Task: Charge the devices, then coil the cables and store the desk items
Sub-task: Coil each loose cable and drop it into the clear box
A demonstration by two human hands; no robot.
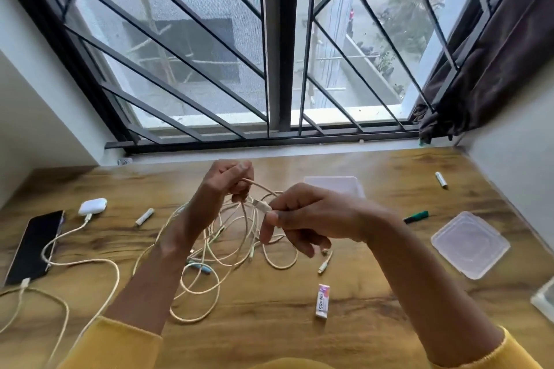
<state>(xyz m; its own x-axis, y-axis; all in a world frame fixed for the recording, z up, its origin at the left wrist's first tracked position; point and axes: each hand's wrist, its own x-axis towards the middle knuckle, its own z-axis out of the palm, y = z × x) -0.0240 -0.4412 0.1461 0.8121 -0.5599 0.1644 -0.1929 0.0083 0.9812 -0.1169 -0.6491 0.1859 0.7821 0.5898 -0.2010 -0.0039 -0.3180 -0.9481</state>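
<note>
Window (pixel 278 39) daylight — soft, fisheye edges

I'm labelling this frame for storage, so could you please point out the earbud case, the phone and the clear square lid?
earbud case (pixel 92 206): head view, middle of its white shell.
phone (pixel 36 246): head view, centre of its dark screen.
clear square lid (pixel 469 244): head view, its flat centre.

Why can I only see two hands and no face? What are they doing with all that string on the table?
The camera sits on the person's head, looking down, so only arms in yellow sleeves show. The left hand and the right hand hold one cream braided charging cable above a tangle of cables. On the brown wooden desk lie a black phone and a white earbud case, both plugged in, small batteries, a white eraser and a clear plastic lid.
</note>
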